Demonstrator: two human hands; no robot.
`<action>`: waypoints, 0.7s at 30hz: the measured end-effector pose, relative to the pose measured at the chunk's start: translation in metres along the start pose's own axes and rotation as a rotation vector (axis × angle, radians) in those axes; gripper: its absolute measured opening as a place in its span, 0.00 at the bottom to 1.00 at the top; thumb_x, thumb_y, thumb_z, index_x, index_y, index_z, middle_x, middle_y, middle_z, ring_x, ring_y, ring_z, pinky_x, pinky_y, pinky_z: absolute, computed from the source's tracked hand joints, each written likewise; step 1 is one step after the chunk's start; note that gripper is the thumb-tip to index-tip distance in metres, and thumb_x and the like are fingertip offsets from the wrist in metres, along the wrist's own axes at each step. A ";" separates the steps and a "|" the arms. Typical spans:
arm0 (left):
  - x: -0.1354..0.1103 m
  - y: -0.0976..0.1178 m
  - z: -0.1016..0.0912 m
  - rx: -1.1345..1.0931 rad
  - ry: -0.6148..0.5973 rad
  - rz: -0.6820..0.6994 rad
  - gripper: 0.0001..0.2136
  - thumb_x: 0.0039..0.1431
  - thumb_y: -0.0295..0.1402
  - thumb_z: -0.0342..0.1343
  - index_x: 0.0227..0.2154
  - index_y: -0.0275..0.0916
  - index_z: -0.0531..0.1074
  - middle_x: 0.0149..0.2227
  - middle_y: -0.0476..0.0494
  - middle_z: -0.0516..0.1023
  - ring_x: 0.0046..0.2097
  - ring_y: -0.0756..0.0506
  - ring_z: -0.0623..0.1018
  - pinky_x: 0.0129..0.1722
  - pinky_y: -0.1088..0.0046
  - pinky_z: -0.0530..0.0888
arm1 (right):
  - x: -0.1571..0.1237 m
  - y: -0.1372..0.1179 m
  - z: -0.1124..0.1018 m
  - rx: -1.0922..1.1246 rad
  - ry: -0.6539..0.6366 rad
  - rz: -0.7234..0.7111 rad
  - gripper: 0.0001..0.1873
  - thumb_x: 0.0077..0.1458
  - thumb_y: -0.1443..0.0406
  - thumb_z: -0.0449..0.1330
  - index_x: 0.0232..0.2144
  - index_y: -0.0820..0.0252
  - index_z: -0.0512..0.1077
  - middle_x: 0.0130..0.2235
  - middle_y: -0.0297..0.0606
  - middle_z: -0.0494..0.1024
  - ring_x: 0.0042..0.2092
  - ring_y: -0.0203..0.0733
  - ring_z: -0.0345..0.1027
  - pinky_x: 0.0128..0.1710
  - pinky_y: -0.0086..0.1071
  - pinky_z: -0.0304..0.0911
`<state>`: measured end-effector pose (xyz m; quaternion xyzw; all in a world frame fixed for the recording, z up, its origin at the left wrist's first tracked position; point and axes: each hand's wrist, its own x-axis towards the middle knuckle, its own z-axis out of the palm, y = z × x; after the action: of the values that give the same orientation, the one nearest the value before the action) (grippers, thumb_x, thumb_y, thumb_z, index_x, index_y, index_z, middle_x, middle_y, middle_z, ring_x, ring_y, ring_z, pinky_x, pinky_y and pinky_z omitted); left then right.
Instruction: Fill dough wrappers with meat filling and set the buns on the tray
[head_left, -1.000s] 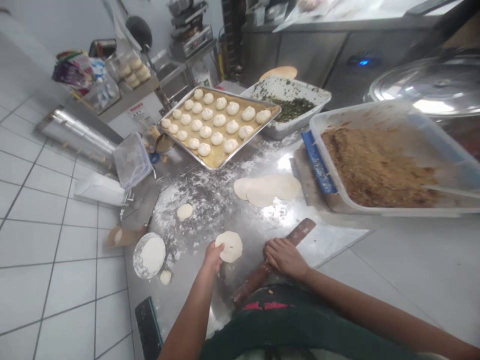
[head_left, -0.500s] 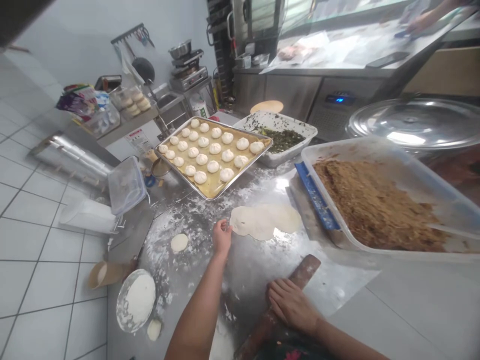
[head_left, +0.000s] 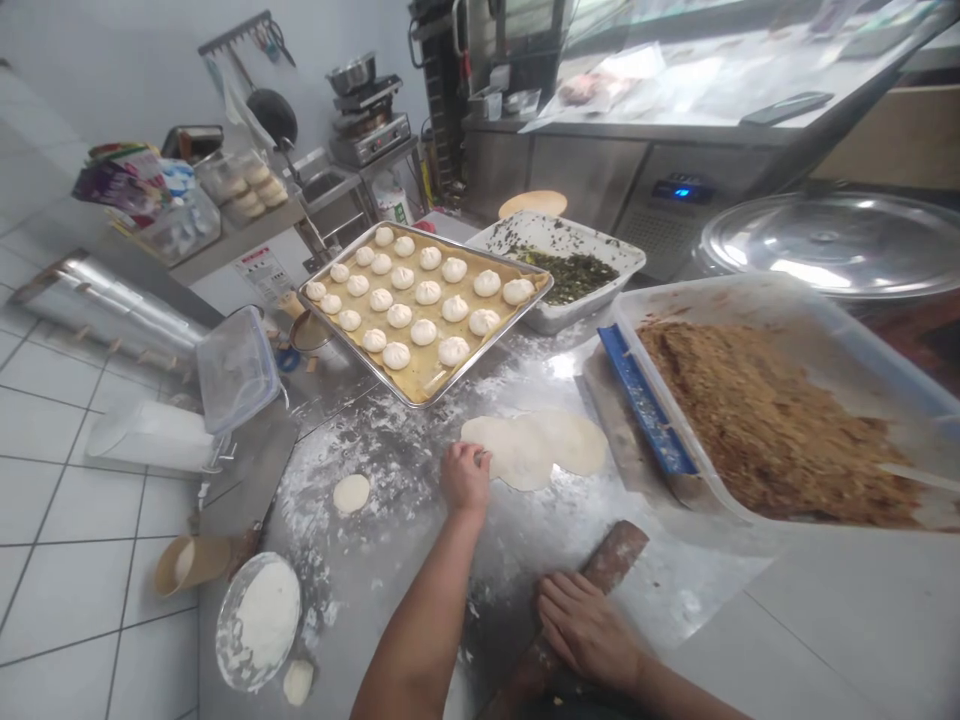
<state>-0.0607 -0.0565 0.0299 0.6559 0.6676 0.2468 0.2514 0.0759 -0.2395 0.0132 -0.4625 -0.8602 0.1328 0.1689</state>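
My left hand (head_left: 466, 475) is closed in a pinch over the left end of overlapping thin, round dough wrappers (head_left: 529, 455), its fingertips touching the dough. Whatever sits between those fingertips is too small to make out. Lower right, my right hand (head_left: 589, 620) lies wrapped over a dark wooden rolling pin (head_left: 621, 552), which slants across the floured steel table (head_left: 390, 570). A small flattened dough disc (head_left: 352, 494) rests left of my left hand, and another dough piece (head_left: 298, 682) is near the flour bowl (head_left: 264, 615).
Behind the wrappers stands a tray (head_left: 420, 398) of filled buns. A white tub (head_left: 555, 318) of chopped greens is beside it. On the right are a large plastic bin (head_left: 739, 505) of brown filling and a metal lid (head_left: 832, 245). A brown cup (head_left: 187, 565) stands at the left edge.
My left hand has moved right onto the left end of the wrappers, where a small dark spot showed before. My right hand stays on the rolling pin. The view has shifted slightly.
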 end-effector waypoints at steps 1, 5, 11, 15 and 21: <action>-0.001 0.000 0.000 0.011 0.006 0.006 0.08 0.52 0.34 0.52 0.34 0.41 0.73 0.40 0.43 0.71 0.46 0.46 0.66 0.48 0.70 0.61 | 0.000 0.000 0.001 0.004 0.000 -0.003 0.09 0.53 0.69 0.47 0.25 0.58 0.65 0.29 0.38 0.68 0.33 0.41 0.58 0.34 0.37 0.49; -0.004 0.000 0.002 0.032 0.042 0.006 0.10 0.56 0.33 0.47 0.34 0.42 0.73 0.39 0.43 0.71 0.44 0.46 0.68 0.46 0.70 0.62 | 0.001 0.000 -0.001 0.019 0.001 -0.010 0.10 0.54 0.69 0.46 0.24 0.59 0.64 0.29 0.37 0.67 0.32 0.40 0.57 0.33 0.36 0.48; -0.011 0.007 0.003 0.032 0.103 -0.006 0.07 0.50 0.33 0.54 0.34 0.42 0.72 0.40 0.45 0.72 0.44 0.46 0.68 0.47 0.70 0.63 | 0.002 -0.002 -0.003 0.017 -0.011 -0.007 0.09 0.54 0.69 0.46 0.24 0.59 0.63 0.28 0.37 0.66 0.32 0.40 0.56 0.33 0.36 0.46; -0.010 0.006 0.002 0.021 0.134 -0.031 0.06 0.53 0.31 0.50 0.31 0.41 0.72 0.37 0.44 0.73 0.42 0.47 0.70 0.45 0.70 0.64 | -0.001 -0.001 -0.001 0.023 -0.024 0.001 0.08 0.53 0.69 0.47 0.24 0.59 0.63 0.29 0.37 0.67 0.33 0.40 0.56 0.33 0.36 0.47; -0.017 0.031 0.010 -0.045 0.107 0.011 0.10 0.56 0.32 0.45 0.33 0.36 0.71 0.36 0.40 0.72 0.41 0.46 0.70 0.44 0.68 0.66 | -0.004 -0.003 -0.002 0.002 0.003 0.013 0.08 0.51 0.69 0.47 0.23 0.60 0.63 0.28 0.37 0.66 0.32 0.40 0.56 0.32 0.36 0.47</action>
<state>-0.0309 -0.0733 0.0432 0.6396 0.6708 0.2980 0.2284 0.0769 -0.2440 0.0157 -0.4681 -0.8568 0.1341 0.1699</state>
